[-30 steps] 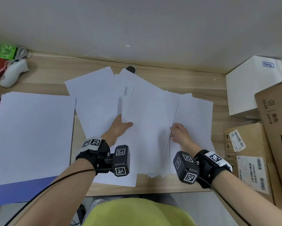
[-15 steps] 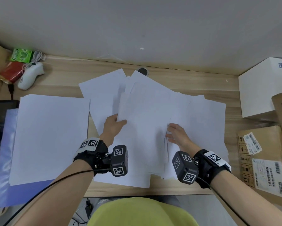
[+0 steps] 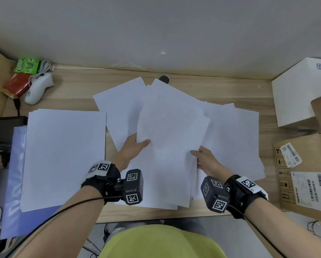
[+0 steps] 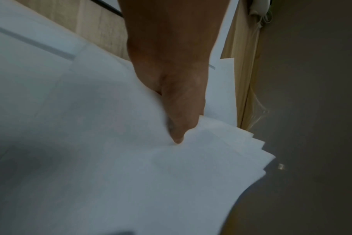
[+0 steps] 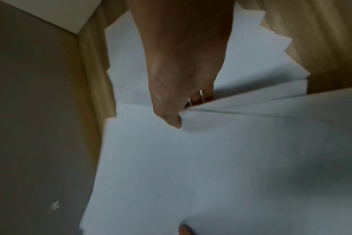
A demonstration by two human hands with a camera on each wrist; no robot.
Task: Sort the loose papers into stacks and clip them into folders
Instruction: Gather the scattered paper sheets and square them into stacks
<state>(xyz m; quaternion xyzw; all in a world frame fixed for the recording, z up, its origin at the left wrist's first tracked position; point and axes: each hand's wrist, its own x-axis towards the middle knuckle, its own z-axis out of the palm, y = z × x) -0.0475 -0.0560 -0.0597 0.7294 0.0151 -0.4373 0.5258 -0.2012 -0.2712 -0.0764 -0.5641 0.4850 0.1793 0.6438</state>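
Observation:
Both hands hold a bundle of several white sheets [image 3: 171,138] lifted a little above the scattered loose papers [image 3: 234,131] in the middle of the desk. My left hand [image 3: 135,147] pinches the bundle's left edge, thumb on top [image 4: 177,127], fingers hidden beneath. My right hand [image 3: 202,157] pinches the right edge the same way [image 5: 171,117], fingers under the sheets. A neat stack of white paper [image 3: 63,155] lies at the left on a pale blue folder [image 3: 14,183]. One loose sheet [image 3: 122,103] juts out toward the back.
Cardboard boxes [image 3: 304,175] and a white box [image 3: 301,92] crowd the right side. At the back left lie a white controller [image 3: 38,88], a green packet [image 3: 26,66] and a red packet [image 3: 17,84]. A dark device [image 3: 1,131] sits at the left edge.
Both hands have drawn the sheets into a squarer bundle and raised it slightly. The head view has shifted left, so everything sits further right in the picture.

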